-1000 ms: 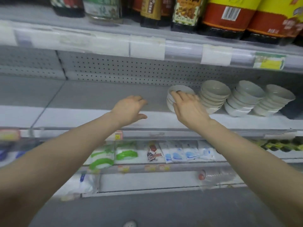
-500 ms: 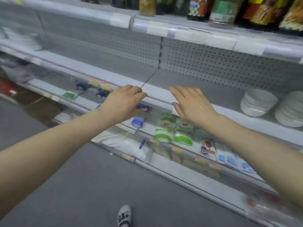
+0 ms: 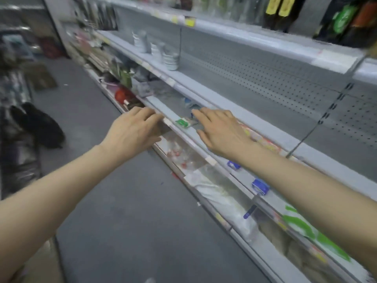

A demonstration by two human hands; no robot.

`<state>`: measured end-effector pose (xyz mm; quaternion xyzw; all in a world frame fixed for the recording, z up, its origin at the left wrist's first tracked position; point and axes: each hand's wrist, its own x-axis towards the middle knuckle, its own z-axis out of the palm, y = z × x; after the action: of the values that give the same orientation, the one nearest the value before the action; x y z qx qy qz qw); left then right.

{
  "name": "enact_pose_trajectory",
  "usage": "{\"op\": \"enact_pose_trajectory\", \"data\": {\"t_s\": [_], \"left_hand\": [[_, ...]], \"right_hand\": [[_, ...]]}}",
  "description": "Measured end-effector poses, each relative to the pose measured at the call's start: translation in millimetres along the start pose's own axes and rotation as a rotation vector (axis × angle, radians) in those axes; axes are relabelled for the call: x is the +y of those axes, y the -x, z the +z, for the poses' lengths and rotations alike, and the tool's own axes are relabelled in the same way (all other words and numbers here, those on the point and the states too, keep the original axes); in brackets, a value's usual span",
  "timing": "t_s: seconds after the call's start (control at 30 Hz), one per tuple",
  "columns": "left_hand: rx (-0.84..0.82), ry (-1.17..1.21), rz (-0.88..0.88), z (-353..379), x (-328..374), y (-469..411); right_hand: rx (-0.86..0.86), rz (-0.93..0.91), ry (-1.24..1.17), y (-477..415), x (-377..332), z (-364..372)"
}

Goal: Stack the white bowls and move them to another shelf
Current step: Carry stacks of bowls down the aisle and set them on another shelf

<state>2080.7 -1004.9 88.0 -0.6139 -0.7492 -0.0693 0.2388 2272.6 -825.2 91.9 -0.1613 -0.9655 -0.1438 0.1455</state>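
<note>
Head view: left hand (image 3: 132,130) and right hand (image 3: 221,130) both spread, holding nothing, hovering at mid-frame. White bowls (image 3: 170,59) stacked far along the shelf (image 3: 204,82), toward eleven o'clock, well apart; left hand slightly nearer.

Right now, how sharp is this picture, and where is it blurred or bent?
Head view: both bare hands, left and right, fairly sharp; far stacked white bowls and dark bottles on the top shelf smeared by motion blur; grey metal shelf edges splay from wide-angle distortion.
</note>
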Motion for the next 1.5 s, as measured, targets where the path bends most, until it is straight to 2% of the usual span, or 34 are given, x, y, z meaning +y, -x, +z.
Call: {"op": "enact_pose_trajectory", "data": {"t_s": [0.23, 0.5, 0.93, 1.17, 1.33, 1.5], "left_hand": [[-0.021, -0.024, -0.239, 17, -151, 17], [-0.008, -0.005, -0.394, 67, -257, -3], [-0.027, -0.015, -0.42, 190, -440, -165], [-0.042, 0.062, -0.486, 256, -544, -246], [-0.047, 0.149, -0.501, 317, -625, -301], [-0.053, 0.276, -0.48, 365, -721, -352]], "right_hand": [[0.055, -0.029, -0.119, -163, -87, 33], [0.055, -0.02, -0.188, -294, -119, 87], [0.077, -0.027, -0.19, -540, -58, 180], [0.053, 0.025, -0.156, -677, -32, 234], [0.057, 0.118, -0.208, -769, -29, 281], [0.042, 0.288, -0.264, -860, -26, 320]]}}
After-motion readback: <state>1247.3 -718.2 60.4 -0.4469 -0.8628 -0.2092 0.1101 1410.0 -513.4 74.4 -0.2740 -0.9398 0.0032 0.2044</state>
